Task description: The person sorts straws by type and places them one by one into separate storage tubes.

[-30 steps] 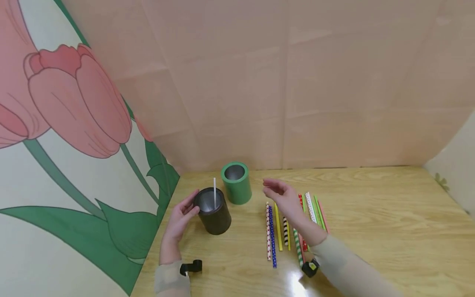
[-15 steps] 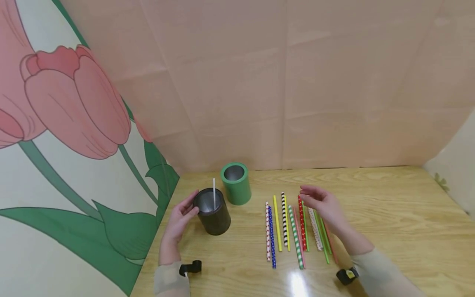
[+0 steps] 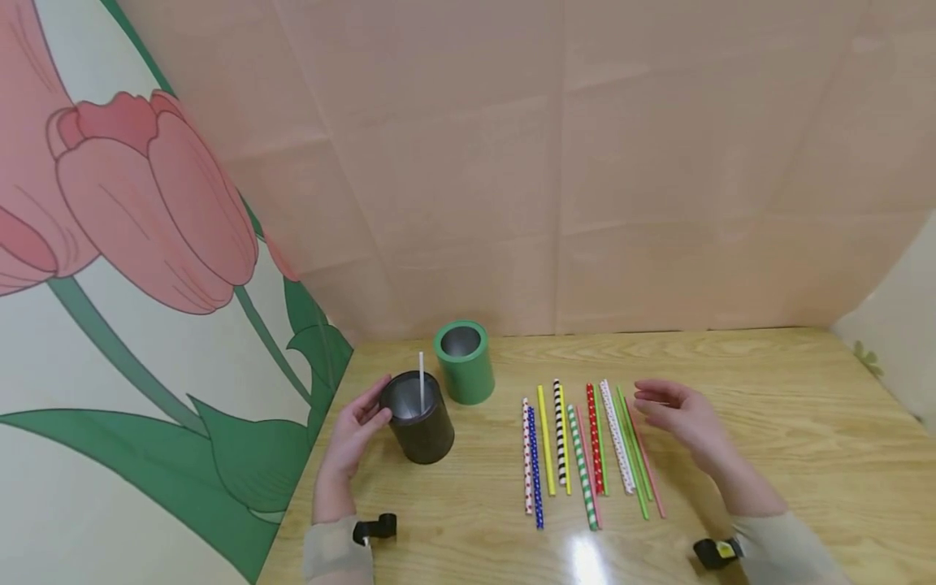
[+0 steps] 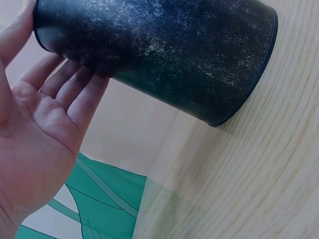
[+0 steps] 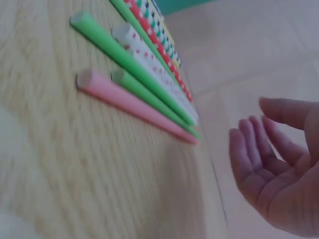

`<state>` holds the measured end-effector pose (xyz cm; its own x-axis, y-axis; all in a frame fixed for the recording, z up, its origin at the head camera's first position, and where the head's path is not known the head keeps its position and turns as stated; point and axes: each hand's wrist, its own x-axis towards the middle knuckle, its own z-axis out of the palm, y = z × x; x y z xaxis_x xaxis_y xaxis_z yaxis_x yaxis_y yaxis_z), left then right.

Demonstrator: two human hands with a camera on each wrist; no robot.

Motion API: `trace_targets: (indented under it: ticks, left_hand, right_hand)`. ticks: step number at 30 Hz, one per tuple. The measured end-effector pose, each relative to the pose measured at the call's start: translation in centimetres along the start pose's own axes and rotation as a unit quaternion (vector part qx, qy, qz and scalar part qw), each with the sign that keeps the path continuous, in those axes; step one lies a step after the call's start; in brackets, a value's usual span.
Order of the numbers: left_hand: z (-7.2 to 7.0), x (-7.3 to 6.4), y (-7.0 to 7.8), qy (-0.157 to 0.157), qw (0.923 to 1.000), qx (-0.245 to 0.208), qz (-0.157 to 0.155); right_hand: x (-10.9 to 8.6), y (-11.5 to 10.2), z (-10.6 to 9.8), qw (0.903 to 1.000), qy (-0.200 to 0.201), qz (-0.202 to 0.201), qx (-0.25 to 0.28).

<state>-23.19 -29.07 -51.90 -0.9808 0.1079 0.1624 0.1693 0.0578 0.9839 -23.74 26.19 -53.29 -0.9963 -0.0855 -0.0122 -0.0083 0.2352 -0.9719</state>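
Note:
A black cup (image 3: 427,436) stands upright at the left of the table, a thin white straw (image 3: 422,375) sticking up out of it. My left hand (image 3: 349,439) holds the cup's left side near the rim, thumb in front and fingers behind, as the left wrist view also shows on its dark mottled wall (image 4: 164,55). Several paper and plastic straws lie side by side at centre right. Just right of the rightmost pink straw (image 3: 649,467), my right hand (image 3: 683,418) hovers with relaxed fingers and nothing in it. The right wrist view shows a gap between the hand and the pink straw (image 5: 129,103).
Right behind the black cup stands a green cup (image 3: 470,375) with a grey inside. A pink cloth backdrop (image 3: 556,195) rises at the table's far edge. On the left is a wall panel with tulips (image 3: 168,195). The wooden table (image 3: 804,406) extends to the right.
My right hand has moved rightward over the row of straws, from near the green cup to past their right end. The left hand and both cups have stayed put.

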Motion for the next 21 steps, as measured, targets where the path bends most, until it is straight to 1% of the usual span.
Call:
trace_targets:
  ticks: [3,6,8,11,16,21]
  left_hand:
    - [0.0,-0.1,0.1,0.001,1.0,0.0,0.001]
    - [0.1,-0.1,0.1,0.002,1.0,0.002,0.001]
    - [0.1,-0.1,0.2,0.003,1.0,0.003,-0.001]
    - [0.2,-0.1,0.1,0.003,1.0,0.004,-0.005]
    - [0.1,0.0,0.0,0.006,1.0,0.003,-0.001]
    - [0.1,0.0,0.0,0.004,1.0,0.002,0.0]
  right_hand:
    - [-0.5,0.5,-0.7,0.9994,-0.014,0.013,-0.027]
    - [-1.0,0.7,-1.1,0.998,-0.021,0.034,-0.05]
    - [-1.2,1.0,-1.2,0.997,-0.025,0.048,-0.056]
    - [-1.5,1.4,-1.2,0.9963,-0.03,0.063,-0.05]
    - [-1.6,1.7,-1.0,0.9958,-0.04,0.069,-0.045]
    - [-1.7,2.0,-0.9,0.996,-0.033,0.064,-0.052]
